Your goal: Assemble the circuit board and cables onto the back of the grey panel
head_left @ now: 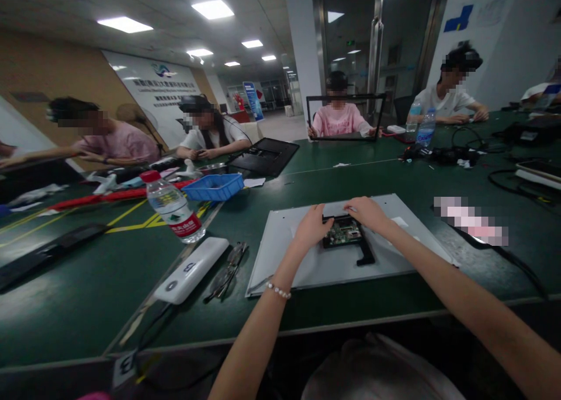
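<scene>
A green circuit board (pixel 344 232) sits in a black plastic frame (pixel 366 253) that has an arm reaching down to the right. It lies on a flat white panel (pixel 280 248) in front of me. My left hand (pixel 312 228) grips the frame's left edge, thumb over the top left corner. My right hand (pixel 367 213) holds the frame's upper right edge with bent fingers; the fingertips are partly hidden. A small white patch (pixel 400 222) is on the panel to the right of the frame.
Left of the panel are eyeglasses (pixel 228 271), a white power bank (pixel 193 270), a water bottle (pixel 175 210) and a blue tray (pixel 214 187). A phone-like item with a cable (pixel 471 222) lies right. Across the table a person holds up a black rectangular frame (pixel 346 96).
</scene>
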`<state>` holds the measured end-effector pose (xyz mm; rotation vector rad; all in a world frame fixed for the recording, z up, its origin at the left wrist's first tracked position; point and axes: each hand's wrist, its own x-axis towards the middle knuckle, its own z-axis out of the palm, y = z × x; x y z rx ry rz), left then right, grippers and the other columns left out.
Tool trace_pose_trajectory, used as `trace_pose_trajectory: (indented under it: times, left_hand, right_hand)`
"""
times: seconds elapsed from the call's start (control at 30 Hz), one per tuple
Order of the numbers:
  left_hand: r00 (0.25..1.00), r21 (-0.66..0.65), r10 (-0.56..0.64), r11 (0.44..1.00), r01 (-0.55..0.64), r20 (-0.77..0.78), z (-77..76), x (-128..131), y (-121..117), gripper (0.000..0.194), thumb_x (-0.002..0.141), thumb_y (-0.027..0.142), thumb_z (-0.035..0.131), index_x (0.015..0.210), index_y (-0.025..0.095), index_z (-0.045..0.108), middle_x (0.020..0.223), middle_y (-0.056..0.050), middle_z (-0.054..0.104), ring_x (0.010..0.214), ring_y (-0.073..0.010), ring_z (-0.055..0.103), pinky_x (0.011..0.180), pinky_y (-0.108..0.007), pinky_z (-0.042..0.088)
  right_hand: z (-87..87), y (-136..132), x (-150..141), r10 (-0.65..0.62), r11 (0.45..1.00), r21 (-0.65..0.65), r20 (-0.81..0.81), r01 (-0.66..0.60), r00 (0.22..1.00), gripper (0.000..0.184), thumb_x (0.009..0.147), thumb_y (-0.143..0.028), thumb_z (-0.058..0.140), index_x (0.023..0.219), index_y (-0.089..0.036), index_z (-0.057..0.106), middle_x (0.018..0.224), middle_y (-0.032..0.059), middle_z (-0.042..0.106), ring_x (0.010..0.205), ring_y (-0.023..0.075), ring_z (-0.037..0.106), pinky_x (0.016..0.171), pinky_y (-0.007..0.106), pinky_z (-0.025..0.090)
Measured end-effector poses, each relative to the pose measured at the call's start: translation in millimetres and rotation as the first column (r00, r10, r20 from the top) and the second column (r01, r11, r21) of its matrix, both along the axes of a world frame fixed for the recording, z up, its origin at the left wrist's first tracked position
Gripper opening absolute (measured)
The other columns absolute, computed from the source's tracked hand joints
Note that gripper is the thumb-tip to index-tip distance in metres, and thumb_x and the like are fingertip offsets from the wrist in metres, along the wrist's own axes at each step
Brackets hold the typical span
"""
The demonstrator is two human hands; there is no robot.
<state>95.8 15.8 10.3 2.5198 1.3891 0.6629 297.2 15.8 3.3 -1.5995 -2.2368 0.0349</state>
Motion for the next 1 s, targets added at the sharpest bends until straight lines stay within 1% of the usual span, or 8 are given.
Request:
trace_pose_trajectory:
  times: [0.1,0.2,0.3,0.4,0.57,0.73,0.83,1.0]
  left_hand:
    - [0.996,-0.055,-0.081,0.995,0.082,0.020,-8.6,-5.5,-2.1,0.054,0.084,0.038,0.054,0.131,0.014,0.042,0.131,-0.015,0.050,0.122,-0.0282,0.047,0.103,-0.041,0.037]
    - [0.986,-0.136,-0.162,0.977,0.164,0.025,-9.8,-13.8,-6.1,0.070,0.082,0.049,0.055,0.138,0.014,0.033,0.139,-0.017,0.041,0.128,-0.0280,0.041,0.107,-0.040,0.033]
    - [0.982,-0.198,-0.189,0.962,0.189,0.020,-7.7,-18.8,-7.1,0.085,0.078,0.053,0.059,0.142,0.012,0.024,0.144,-0.018,0.033,0.131,-0.0284,0.036,0.109,-0.040,0.031]
    - [0.984,-0.225,-0.176,0.958,0.175,0.016,-7.2,-19.3,-6.3,0.094,0.074,0.054,0.063,0.144,0.009,0.019,0.144,-0.020,0.031,0.132,-0.0295,0.034,0.110,-0.040,0.029]
    - [0.986,-0.201,-0.162,0.965,0.166,0.037,-11.1,-18.1,-5.7,0.093,0.073,0.053,0.064,0.143,0.011,0.019,0.142,-0.022,0.033,0.130,-0.0321,0.037,0.107,-0.045,0.033]
    - [0.984,-0.176,-0.172,0.968,0.178,0.045,-16.5,-19.6,-3.4,0.094,0.073,0.052,0.064,0.144,0.010,0.018,0.142,-0.022,0.032,0.131,-0.0325,0.035,0.108,-0.045,0.031]
    - [0.983,-0.174,-0.177,0.968,0.182,0.044,-17.6,-19.6,-2.4,0.093,0.073,0.052,0.064,0.143,0.010,0.019,0.142,-0.022,0.032,0.131,-0.0334,0.035,0.108,-0.046,0.031]
    - [0.981,-0.159,-0.189,0.968,0.194,0.049,-17.6,-18.5,-2.6,0.093,0.073,0.051,0.065,0.143,0.011,0.020,0.142,-0.021,0.034,0.131,-0.0340,0.034,0.108,-0.047,0.030]
  right_hand:
    - [-0.7,-0.2,-1.9,-0.002,1.000,-0.005,0.006,0.002,1.000,0.026,0.088,-0.021,0.049,0.102,-0.020,0.071,0.105,0.0071,0.070,0.101,0.0209,0.062,0.086,0.028,0.045]
    - [-1.6,-0.7,-2.4,-0.003,1.000,0.000,0.016,0.003,1.000,0.026,0.087,-0.019,0.049,0.102,-0.020,0.071,0.105,0.0077,0.070,0.100,0.0217,0.062,0.085,0.028,0.045]
    - [-1.8,-1.5,-1.7,0.004,1.000,0.004,0.014,-0.004,1.000,0.026,0.088,-0.019,0.049,0.102,-0.019,0.071,0.105,0.0085,0.070,0.101,0.0220,0.062,0.087,0.029,0.044]
    - [-0.7,-1.3,-3.2,0.012,1.000,0.005,0.002,-0.012,1.000,0.027,0.089,-0.022,0.048,0.103,-0.020,0.071,0.105,0.0084,0.070,0.101,0.0216,0.062,0.087,0.028,0.044]
    - [3.0,2.4,-19.6,0.024,1.000,0.013,0.013,-0.024,1.000,0.028,0.090,-0.025,0.046,0.103,-0.022,0.071,0.103,0.0076,0.070,0.098,0.0219,0.062,0.081,0.028,0.044]
    - [5.1,2.3,-38.6,0.072,0.997,-0.004,0.053,-0.072,0.996,0.028,0.091,-0.026,0.045,0.100,-0.021,0.071,0.096,0.0088,0.071,0.095,0.0214,0.062,0.078,0.026,0.043]
    - [3.6,1.6,-41.1,0.095,0.995,-0.016,0.087,-0.094,0.992,0.026,0.089,-0.024,0.046,0.093,-0.020,0.072,0.092,0.0090,0.071,0.091,0.0214,0.063,0.077,0.026,0.042]
    - [-0.5,5.5,-39.6,0.115,0.993,-0.011,0.089,-0.114,0.989,0.026,0.089,-0.023,0.046,0.090,-0.019,0.071,0.091,0.0091,0.071,0.089,0.0219,0.063,0.074,0.027,0.042]
